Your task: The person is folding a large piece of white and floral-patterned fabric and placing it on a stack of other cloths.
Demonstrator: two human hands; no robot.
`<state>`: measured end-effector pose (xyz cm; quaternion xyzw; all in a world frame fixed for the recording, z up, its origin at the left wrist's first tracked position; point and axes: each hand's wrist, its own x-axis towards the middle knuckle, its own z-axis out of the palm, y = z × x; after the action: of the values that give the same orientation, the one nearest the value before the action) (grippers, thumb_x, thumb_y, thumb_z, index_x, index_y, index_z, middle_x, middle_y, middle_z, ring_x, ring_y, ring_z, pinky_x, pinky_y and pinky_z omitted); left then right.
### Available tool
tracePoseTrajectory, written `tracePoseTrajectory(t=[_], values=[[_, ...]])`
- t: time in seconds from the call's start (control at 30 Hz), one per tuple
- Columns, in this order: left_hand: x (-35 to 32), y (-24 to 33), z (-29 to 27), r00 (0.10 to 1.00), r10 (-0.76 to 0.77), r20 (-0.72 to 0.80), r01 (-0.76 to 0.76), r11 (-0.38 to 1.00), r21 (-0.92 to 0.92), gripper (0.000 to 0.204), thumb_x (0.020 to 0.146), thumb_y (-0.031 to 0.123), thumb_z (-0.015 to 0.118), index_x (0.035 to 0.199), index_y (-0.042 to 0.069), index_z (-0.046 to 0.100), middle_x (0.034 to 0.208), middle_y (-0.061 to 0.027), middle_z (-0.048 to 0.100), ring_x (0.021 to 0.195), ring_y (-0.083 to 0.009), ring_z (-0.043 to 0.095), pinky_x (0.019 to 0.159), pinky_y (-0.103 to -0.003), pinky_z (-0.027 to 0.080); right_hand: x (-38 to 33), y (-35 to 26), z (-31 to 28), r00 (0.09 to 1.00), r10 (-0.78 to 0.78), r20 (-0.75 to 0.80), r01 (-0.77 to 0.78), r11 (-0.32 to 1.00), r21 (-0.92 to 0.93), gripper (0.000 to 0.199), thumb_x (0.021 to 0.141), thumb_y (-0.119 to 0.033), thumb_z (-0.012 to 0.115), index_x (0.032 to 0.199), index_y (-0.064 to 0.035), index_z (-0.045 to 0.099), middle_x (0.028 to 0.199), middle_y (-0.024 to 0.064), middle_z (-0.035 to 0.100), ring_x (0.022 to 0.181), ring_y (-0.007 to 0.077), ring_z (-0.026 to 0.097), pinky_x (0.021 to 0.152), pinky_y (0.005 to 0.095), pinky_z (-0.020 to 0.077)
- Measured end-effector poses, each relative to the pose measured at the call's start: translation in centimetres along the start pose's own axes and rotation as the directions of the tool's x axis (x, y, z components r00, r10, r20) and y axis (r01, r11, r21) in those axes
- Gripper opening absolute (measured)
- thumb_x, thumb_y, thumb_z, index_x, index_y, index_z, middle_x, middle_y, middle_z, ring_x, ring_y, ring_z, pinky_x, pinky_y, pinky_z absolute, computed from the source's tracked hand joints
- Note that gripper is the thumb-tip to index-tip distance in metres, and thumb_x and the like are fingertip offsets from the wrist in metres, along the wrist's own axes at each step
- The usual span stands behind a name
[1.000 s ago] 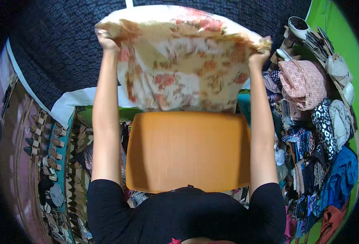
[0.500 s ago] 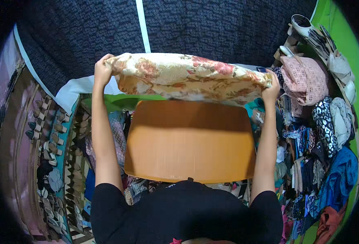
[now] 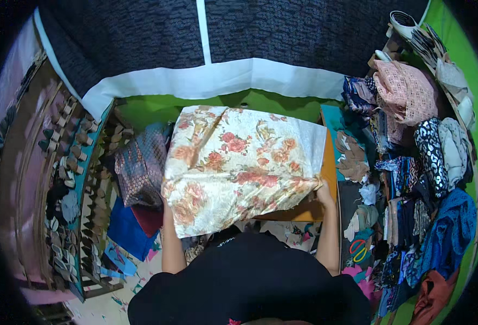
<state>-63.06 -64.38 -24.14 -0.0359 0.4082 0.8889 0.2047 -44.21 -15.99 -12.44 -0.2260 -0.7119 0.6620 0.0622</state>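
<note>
The floral cloth is lying across the orange-brown counter, whose bare strip is showing at the cloth's 3 o'clock. From the cloth's centre, the right hand is sitting at 4 o'clock, its fingers clamping the near corner and pulling the edge into creases; the cloth is stretching away from them toward 9 and 10 o'clock. The left hand is resting at 8 o'clock against the cloth's side edge, cloth spreading toward its 2 o'clock and covering its fingers, so I cannot tell whether they are gripping. A patterned bundle is lying at 9 o'clock.
</note>
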Motion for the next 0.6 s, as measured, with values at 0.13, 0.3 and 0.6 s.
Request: tracePoseTrajectory(t=[0.13,0.3,0.6], values=[[-4.3,-4.3,7.0,0.779,-0.312,0.543,0.602,0.616,-0.508,0.07,0.061,0.057,0.041,0.096,-0.002,0.05,0.097,-0.0208,0.05,0.084,-0.0361,0.05,0.075,-0.049,0.042,-2.6,2.1,-1.0,0.991,0.132,-0.032,-0.135,0.985,-0.111,0.031,0.086,-0.024,0.038,0.072,0.0002,0.053,0.054,0.0021,0.047,0.045,0.0109,0.043,0.043,0.0263,0.0338],[-5.0,-4.2,-7.3,0.99,0.119,-0.078,-0.126,0.988,-0.092,0.034,0.076,0.026,0.045,0.098,0.0,0.05,0.084,-0.0136,0.056,0.075,-0.0226,0.056,0.065,-0.034,0.048,-5.8,-0.3,1.2,0.98,0.199,0.015,-0.188,0.945,-0.267,0.027,0.084,-0.017,0.036,0.072,0.0009,0.052,0.056,0.0046,0.048,0.045,0.0134,0.043,0.043,0.0288,0.0346],[-14.7,6.2,7.8,0.714,0.652,0.255,-0.494,0.211,0.844,0.018,0.064,0.016,0.062,0.066,-0.001,0.056,0.062,-0.0067,0.058,0.058,-0.0154,0.055,0.056,-0.027,0.043,-13.7,5.1,-0.6,0.958,0.239,-0.161,-0.26,0.958,-0.124,0.025,0.081,-0.011,0.037,0.089,0.0009,0.057,0.063,0.0056,0.053,0.054,0.0143,0.046,0.05,0.0279,0.0364]])
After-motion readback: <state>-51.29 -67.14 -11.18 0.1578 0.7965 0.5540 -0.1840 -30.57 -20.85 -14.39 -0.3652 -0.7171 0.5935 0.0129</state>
